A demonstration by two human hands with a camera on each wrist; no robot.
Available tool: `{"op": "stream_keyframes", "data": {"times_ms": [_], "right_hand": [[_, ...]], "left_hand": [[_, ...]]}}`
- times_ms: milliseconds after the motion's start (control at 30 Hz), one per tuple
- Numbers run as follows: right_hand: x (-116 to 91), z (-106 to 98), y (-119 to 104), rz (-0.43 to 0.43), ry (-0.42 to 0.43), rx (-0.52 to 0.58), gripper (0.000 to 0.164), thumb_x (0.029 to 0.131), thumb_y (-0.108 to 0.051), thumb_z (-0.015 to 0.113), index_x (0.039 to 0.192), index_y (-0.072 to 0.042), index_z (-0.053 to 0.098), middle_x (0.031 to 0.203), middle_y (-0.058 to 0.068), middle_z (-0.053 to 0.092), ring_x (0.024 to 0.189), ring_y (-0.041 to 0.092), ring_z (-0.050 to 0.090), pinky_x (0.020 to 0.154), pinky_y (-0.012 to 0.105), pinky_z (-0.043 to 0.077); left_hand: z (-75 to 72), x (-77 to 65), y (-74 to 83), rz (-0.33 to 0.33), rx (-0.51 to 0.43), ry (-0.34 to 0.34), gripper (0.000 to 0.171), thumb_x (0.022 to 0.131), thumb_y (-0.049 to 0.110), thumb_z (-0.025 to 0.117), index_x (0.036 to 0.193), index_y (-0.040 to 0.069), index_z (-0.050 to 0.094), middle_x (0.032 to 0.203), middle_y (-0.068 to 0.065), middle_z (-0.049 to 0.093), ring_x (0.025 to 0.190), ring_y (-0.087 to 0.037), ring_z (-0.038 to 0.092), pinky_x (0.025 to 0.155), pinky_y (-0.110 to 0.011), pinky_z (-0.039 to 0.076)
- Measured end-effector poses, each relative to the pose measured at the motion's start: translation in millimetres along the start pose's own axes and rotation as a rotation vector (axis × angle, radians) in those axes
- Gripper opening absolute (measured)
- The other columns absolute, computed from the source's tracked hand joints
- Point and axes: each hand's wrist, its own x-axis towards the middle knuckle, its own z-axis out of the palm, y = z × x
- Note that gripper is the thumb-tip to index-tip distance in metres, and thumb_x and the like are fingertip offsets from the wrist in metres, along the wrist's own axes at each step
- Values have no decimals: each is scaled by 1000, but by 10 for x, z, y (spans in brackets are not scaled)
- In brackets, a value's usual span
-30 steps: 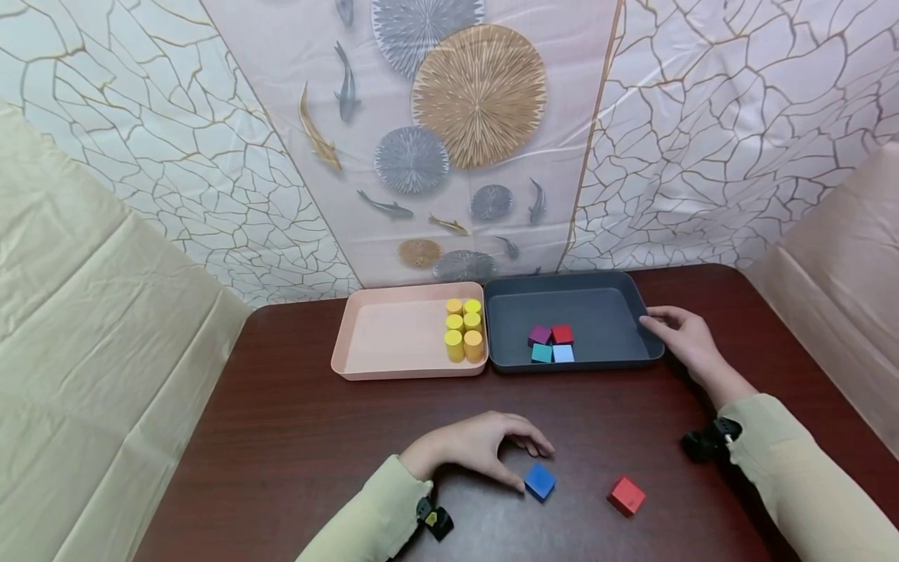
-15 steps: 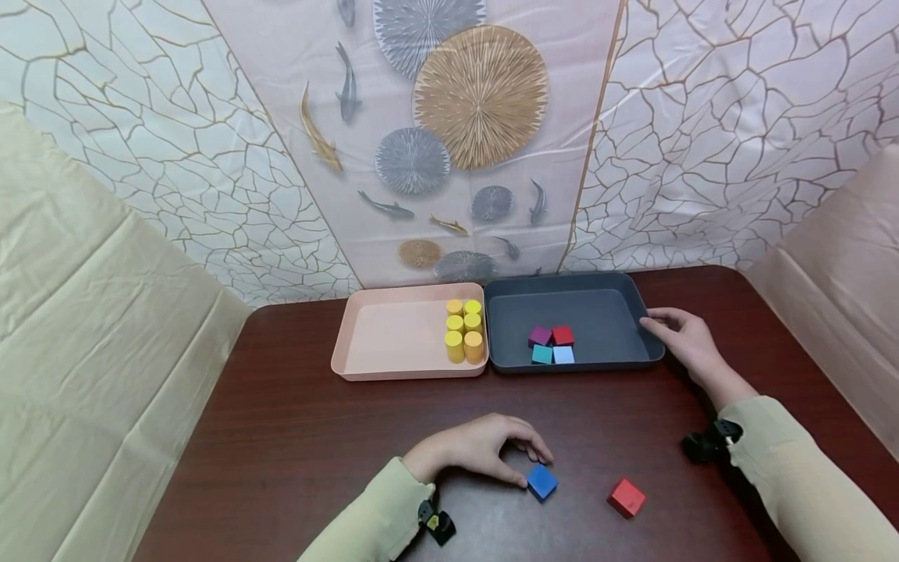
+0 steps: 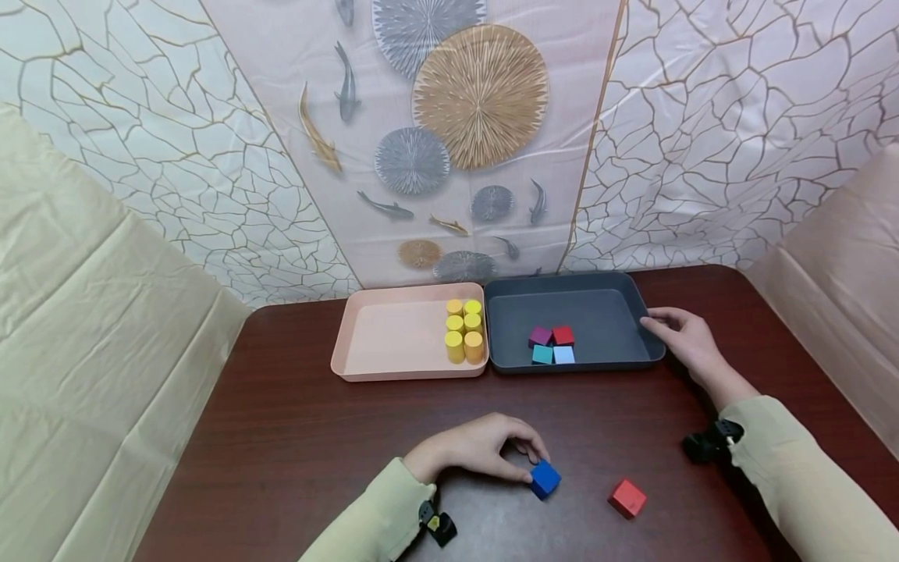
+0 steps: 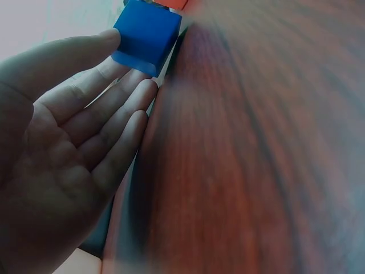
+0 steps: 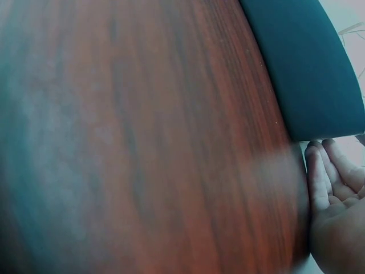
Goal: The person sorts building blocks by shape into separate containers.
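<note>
In the head view my left hand [image 3: 485, 449] pinches a blue cube [image 3: 545, 479] low at the tabletop, thumb on the near side. The left wrist view has the thumb lying against the face of the blue cube [image 4: 147, 37], the other fingers extended behind and below it. To its right a red cube [image 3: 627, 498] lies on the table. My right hand [image 3: 688, 343] holds the right end of a dark grey tray [image 3: 597, 312], thumb over the rim and fingers outside. Inside that tray sit a purple cube [image 3: 540, 336], red cube [image 3: 563, 335], teal cube [image 3: 542, 354] and light blue cube [image 3: 564, 354].
Left of the dark tray and against it stands a pink tray [image 3: 393, 332], with several yellow and orange cylinders [image 3: 455, 343] grouped at its right end. The dark brown table [image 3: 302, 453] meets patterned cloth [image 3: 477, 140] at the back.
The blue cube has turned and shifted slightly right, as my left thumb and fingers close on it. My right hand and both trays stay in place.
</note>
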Motion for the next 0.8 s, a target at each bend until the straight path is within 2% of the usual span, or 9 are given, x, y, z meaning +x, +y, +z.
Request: {"op": "stream_keyframes", "data": {"times_ms": [133, 400, 433, 533, 633, 667, 800], "right_hand": [[0, -3, -3, -1, 0, 0, 58, 108, -34, 61, 145, 11, 56, 125, 13, 64, 84, -18, 52, 72, 7, 47], [4, 6, 4, 4, -2, -4, 58, 109, -33, 60, 146, 12, 55, 136, 27, 60, 83, -19, 50, 71, 7, 47], [2, 4, 3, 4, -1, -5, 59, 109, -34, 60, 145, 12, 55, 134, 25, 61, 84, -19, 50, 71, 7, 47], [-4, -4, -2, 0, -3, 5, 60, 108, -36, 61, 145, 11, 56, 121, 6, 65, 84, -18, 51, 72, 7, 48], [-5, -11, -7, -1, -3, 9, 60, 108, -37, 62, 144, 10, 57, 113, -9, 60, 84, -16, 53, 72, 8, 49], [-3, -10, -5, -1, -4, 9, 60, 108, -37, 61, 145, 10, 57, 114, -8, 61, 84, -16, 53, 72, 8, 49], [1, -7, 0, 3, -8, 3, 59, 109, -35, 60, 145, 11, 55, 129, 18, 63, 83, -17, 52, 71, 8, 49]], "left_hand": [[6, 8, -15, -14, -42, 14, 26, 98, 8, 77, 124, 7, 73, 120, -7, 76, 101, 6, 66, 94, -13, 55], [13, 21, -35, -44, -97, 44, 28, 98, 8, 77, 125, 6, 72, 120, -8, 77, 102, 0, 71, 92, -14, 57], [12, 22, -38, -48, -103, 49, 28, 98, 8, 77, 125, 6, 72, 119, -8, 77, 102, 0, 72, 92, -14, 57], [11, 24, -42, -62, -122, 65, 28, 98, 7, 76, 125, 6, 72, 120, -9, 77, 101, 0, 71, 91, -14, 57], [14, 24, -44, -76, -146, 82, 28, 98, 6, 76, 126, 6, 72, 120, -12, 77, 98, 3, 70, 90, -14, 57], [15, 24, -44, -80, -154, 88, 28, 98, 6, 75, 126, 5, 72, 120, -13, 76, 97, 4, 69, 90, -14, 57], [19, 28, -51, -95, -165, 116, 28, 98, 6, 76, 126, 5, 72, 119, -14, 76, 95, 6, 67, 89, -14, 57]]}}
